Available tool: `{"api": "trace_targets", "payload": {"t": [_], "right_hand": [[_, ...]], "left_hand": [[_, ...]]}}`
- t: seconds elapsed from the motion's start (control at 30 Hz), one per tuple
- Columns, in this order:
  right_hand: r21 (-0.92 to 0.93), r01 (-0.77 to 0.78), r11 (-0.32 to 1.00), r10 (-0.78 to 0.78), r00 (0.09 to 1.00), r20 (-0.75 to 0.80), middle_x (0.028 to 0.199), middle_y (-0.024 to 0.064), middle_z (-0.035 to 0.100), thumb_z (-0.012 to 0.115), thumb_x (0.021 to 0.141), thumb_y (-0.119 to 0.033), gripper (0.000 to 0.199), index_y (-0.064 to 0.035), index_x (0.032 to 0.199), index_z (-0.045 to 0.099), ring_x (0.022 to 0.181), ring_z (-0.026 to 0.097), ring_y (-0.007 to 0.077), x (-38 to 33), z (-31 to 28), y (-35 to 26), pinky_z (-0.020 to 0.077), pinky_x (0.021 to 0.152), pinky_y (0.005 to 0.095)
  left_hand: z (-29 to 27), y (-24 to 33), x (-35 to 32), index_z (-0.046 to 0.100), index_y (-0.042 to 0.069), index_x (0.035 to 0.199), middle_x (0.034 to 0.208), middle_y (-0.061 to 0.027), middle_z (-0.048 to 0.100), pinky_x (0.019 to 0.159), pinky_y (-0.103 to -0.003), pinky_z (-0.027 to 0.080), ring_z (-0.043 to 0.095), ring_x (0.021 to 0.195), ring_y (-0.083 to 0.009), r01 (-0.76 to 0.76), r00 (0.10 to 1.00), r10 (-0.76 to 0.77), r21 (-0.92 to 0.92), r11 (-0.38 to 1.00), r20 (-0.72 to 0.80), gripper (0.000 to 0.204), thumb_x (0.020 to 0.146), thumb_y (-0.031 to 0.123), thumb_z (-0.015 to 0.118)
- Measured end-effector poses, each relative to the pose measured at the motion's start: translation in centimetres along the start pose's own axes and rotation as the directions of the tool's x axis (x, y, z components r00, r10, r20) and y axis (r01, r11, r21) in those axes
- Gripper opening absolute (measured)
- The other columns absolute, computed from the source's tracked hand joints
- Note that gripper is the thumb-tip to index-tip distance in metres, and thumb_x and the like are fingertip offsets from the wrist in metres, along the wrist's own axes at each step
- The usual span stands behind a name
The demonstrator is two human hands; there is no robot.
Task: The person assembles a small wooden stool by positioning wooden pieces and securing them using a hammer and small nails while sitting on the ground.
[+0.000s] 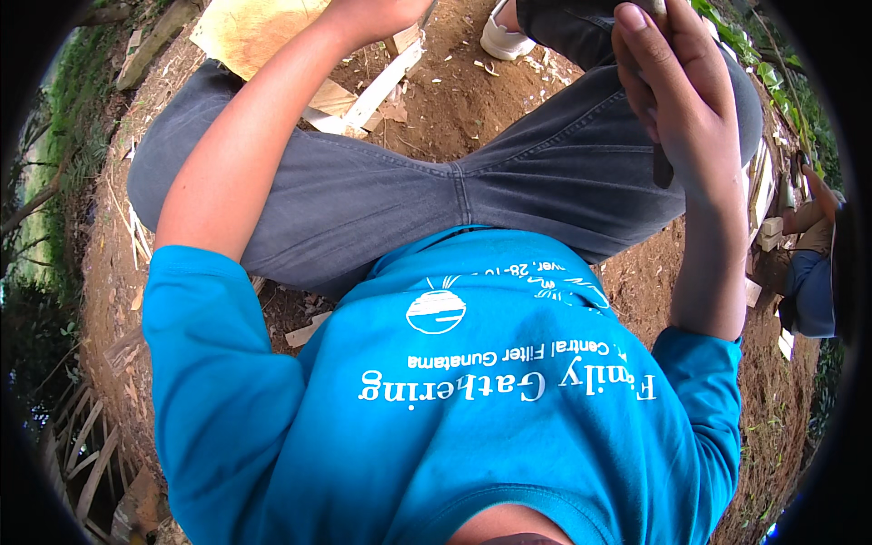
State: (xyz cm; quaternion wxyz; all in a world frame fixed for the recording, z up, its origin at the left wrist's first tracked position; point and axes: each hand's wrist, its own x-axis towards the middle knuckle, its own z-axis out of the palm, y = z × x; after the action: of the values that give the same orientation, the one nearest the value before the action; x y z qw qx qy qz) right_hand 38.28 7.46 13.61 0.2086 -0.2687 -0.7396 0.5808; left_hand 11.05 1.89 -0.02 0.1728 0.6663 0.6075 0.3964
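My left hand (377, 16) reaches to the top edge, where its fingers are mostly cut off. Just beneath it are a small wooden block (402, 39) and a pale wooden strip (386, 84); I cannot tell whether the hand touches them. Raised above my right knee, my right hand (681, 91) is closed around a hand tool. The tool's dark flat end (663, 169) sticks out below the palm, and a greyish rounded part shows at the fingers. Its upper end is out of view, so its kind stays unclear.
A broad yellowish wooden board (250, 36) lies beyond my left knee. Wood shavings are scattered over the brown soil (445, 100). Ahead is another person's pale shoe (505, 38). At the far right a person in blue (811, 286) sits near small wood blocks (770, 232).
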Motion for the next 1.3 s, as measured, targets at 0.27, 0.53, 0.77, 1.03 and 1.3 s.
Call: {"api": "trace_targets", "payload": {"t": [0.27, 0.53, 0.77, 1.03, 1.3], "right_hand": [[0.000, -0.006, 1.000, 0.006, 1.000, 0.002, 0.068, -0.0086, 0.044, 0.052, 0.110, -0.018, 0.020, -0.0012, 0.120, 0.055, 0.050, 0.037, -0.0003, 0.2, 0.0, 0.2, 0.0286, 0.047, 0.0180], [-0.030, -0.012, 0.999, 0.013, 0.999, 0.032, 0.069, -0.0086, 0.044, 0.052, 0.110, -0.018, 0.019, -0.0018, 0.120, 0.056, 0.051, 0.038, 0.0000, 0.4, -0.1, 0.4, 0.0291, 0.048, 0.0182], [0.014, 0.009, 1.000, -0.010, 0.998, 0.057, 0.074, -0.0065, 0.048, 0.051, 0.111, -0.017, 0.018, -0.0017, 0.120, 0.056, 0.055, 0.040, -0.0002, 0.7, 0.0, 0.8, 0.0314, 0.050, 0.0176], [-0.391, 0.136, 0.910, -0.110, 0.990, 0.089, 0.095, 0.0021, 0.057, 0.049, 0.111, -0.014, 0.018, 0.0003, 0.120, 0.055, 0.084, 0.055, 0.0077, 1.5, 0.3, 1.9, 0.0485, 0.078, 0.0242], [-0.512, 0.108, 0.852, -0.054, 0.991, 0.119, 0.090, 0.0002, 0.054, 0.047, 0.111, -0.014, 0.016, -0.0011, 0.116, 0.054, 0.077, 0.051, 0.0056, 1.8, -0.2, 0.5, 0.0433, 0.070, 0.0226]], "left_hand": [[-0.1, 0.6, -0.2, 0.062, -0.001, 0.122, 0.106, -0.0201, 0.072, 0.089, -0.041, 0.057, 0.072, 0.101, -0.0329, 0.027, 1.000, -0.027, -0.039, 0.999, -0.001, 0.030, 0.096, 0.012, 0.069], [0.1, 0.1, -0.1, 0.061, 0.000, 0.123, 0.107, -0.0193, 0.073, 0.089, -0.040, 0.057, 0.073, 0.105, -0.0321, 0.037, 0.999, -0.037, -0.030, 0.999, 0.007, 0.030, 0.096, 0.011, 0.069], [0.0, -0.1, 0.0, 0.061, -0.001, 0.120, 0.106, -0.0204, 0.073, 0.089, -0.040, 0.057, 0.073, 0.101, -0.0320, 0.037, 0.999, -0.036, -0.046, 0.998, 0.028, 0.028, 0.096, 0.012, 0.069], [0.1, -0.1, -0.1, 0.062, -0.001, 0.122, 0.104, -0.0213, 0.072, 0.086, -0.040, 0.057, 0.073, 0.099, -0.0332, 0.029, 1.000, -0.029, -0.002, 1.000, 0.005, 0.031, 0.096, 0.013, 0.070], [0.0, -0.3, -0.2, 0.062, -0.001, 0.125, 0.103, -0.0209, 0.072, 0.086, -0.040, 0.057, 0.073, 0.099, -0.0328, 0.018, 1.000, -0.019, 0.013, 1.000, 0.009, 0.034, 0.094, 0.013, 0.070]]}}
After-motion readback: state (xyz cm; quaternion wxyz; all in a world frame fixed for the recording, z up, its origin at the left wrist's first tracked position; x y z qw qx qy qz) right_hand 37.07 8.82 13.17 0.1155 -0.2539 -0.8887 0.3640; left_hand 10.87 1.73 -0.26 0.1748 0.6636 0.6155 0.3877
